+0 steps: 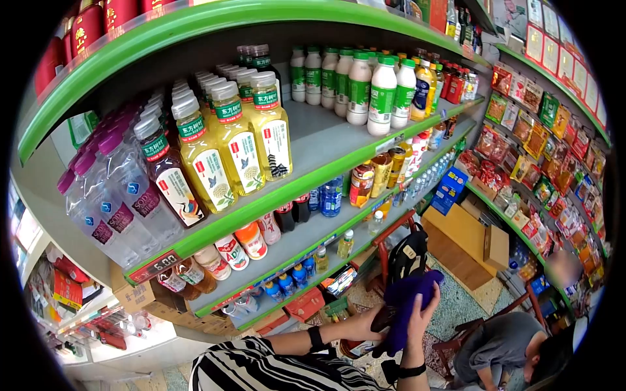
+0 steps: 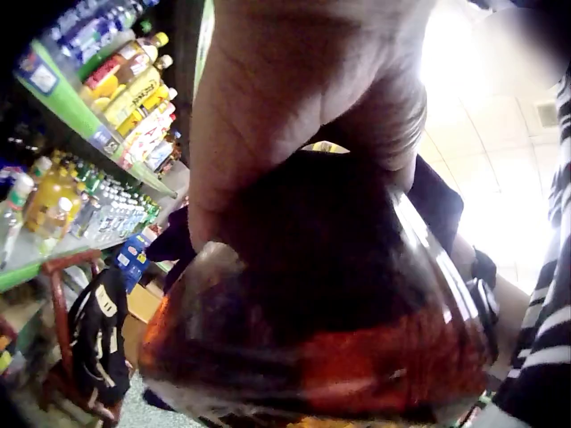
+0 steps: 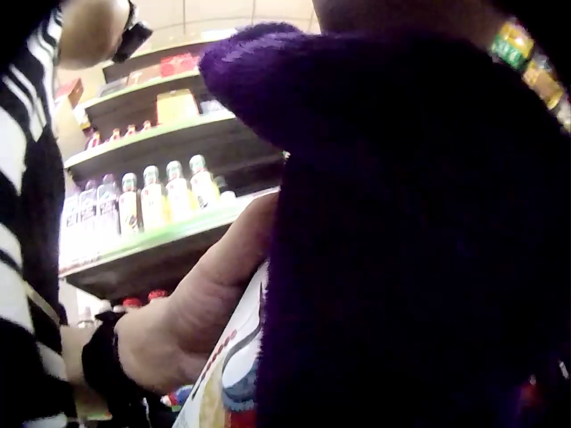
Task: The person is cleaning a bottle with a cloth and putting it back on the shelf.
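Note:
My left hand [image 1: 362,324] grips a plastic bottle [image 2: 384,366] of dark reddish-brown drink, its fingers wrapped round one end in the left wrist view. A purple plush cloth [image 1: 411,301] lies against the bottle, held by my right hand [image 1: 420,318]. In the right wrist view the cloth [image 3: 410,232] fills much of the picture and hides most of the bottle; part of a white printed label [image 3: 234,370] shows beside my left hand [image 3: 192,312].
A green-edged shelf [image 1: 339,166] carries rows of tea bottles [image 1: 238,146], soda water [image 1: 124,195] and white bottles with green caps [image 1: 381,98]. A black backpack [image 1: 407,254] hangs on a chair near cardboard boxes [image 1: 456,244]. A person in grey [image 1: 495,348] sits at lower right.

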Demonstrator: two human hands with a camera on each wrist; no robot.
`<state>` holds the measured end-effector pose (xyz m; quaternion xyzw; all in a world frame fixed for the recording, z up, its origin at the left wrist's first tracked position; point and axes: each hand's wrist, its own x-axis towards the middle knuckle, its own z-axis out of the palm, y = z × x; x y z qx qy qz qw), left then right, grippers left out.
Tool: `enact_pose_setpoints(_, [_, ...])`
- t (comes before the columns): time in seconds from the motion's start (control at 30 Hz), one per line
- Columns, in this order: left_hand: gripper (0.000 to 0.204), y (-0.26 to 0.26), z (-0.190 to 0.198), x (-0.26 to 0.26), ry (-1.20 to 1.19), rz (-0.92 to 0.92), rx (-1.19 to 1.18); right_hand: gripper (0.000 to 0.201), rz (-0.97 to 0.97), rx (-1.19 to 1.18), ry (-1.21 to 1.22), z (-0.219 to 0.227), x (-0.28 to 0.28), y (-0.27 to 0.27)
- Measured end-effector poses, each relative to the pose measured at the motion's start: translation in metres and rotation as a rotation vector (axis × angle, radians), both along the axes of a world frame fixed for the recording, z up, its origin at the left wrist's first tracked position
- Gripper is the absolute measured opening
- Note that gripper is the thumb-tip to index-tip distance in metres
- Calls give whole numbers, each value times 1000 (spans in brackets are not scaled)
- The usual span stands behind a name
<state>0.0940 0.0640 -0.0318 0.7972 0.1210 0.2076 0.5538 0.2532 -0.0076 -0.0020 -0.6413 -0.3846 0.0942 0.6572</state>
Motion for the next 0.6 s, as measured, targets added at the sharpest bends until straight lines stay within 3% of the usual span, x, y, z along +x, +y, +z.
enact_pose_setpoints(0.07, [83, 15, -15, 0, 93, 56, 8, 63, 86, 24, 79, 21, -17, 14])
enact_pose_setpoints(0.13, [85, 31, 2, -5, 238, 115, 39, 63, 119, -68, 48, 14, -13, 26])
enact_pose_setpoints(0.17, [86, 34, 19, -9, 282, 149, 85, 46, 54, -6, 134, 6, -14, 37])
enact_pose_setpoints(0.23, [86, 35, 19, -7, 306, 249, 198, 33, 95, -36, 254, -7, 1, 51])
enact_pose_setpoints(0.3, [85, 34, 32, -5, 336, 269, 156, 17, 132, -11, 328, 0, 7, 62])
enact_pose_setpoints(0.5, [84, 22, 42, 23, 370, 455, 102, 24, 288, 7, 413, -13, 49, 98])
enact_pose_setpoints(0.6, [83, 16, 41, 49, 362, 560, 152, 27, 274, -14, 347, 4, 76, 103])
